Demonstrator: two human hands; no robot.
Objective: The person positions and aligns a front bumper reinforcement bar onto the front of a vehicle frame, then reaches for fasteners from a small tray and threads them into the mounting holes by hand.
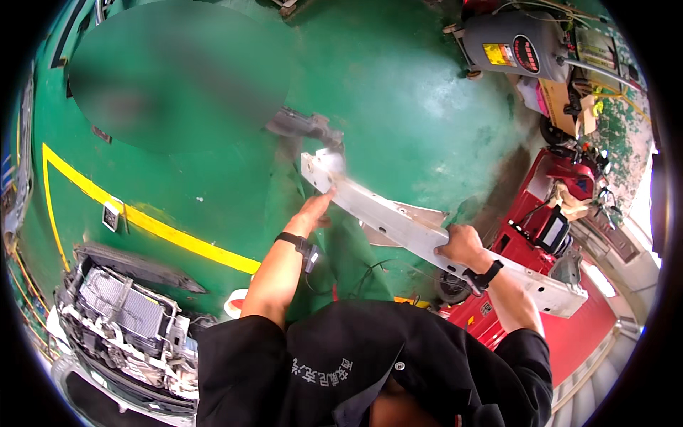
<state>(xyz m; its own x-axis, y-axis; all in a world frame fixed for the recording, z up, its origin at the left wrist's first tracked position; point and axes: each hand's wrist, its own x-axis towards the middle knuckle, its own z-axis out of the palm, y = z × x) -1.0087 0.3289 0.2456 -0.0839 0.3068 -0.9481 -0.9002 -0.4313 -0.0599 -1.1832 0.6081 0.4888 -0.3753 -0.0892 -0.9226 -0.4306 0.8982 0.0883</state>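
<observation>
A long, silver-grey bumper beam point(384, 217) runs slantwise in front of me, from the middle of the view down to the lower right. My left hand point(315, 210) is closed at its near edge, close to the far left end. Farther along, my right hand point(462, 245) grips the beam with the thumb over its face. Bracket plates show at the right end. A dark grey, blurred shape point(306, 127) reaches to the left end; I cannot make out what it is. Behind the beam lies a pale flat piece point(420, 213), partly hidden.
At lower left stands a car front with its radiator point(124, 302) exposed. A red tool cart point(523, 220) with tools stands close by the beam's right end. A grey wheeled tank point(516, 46) is at the far right. A yellow line point(156, 222) crosses the green floor.
</observation>
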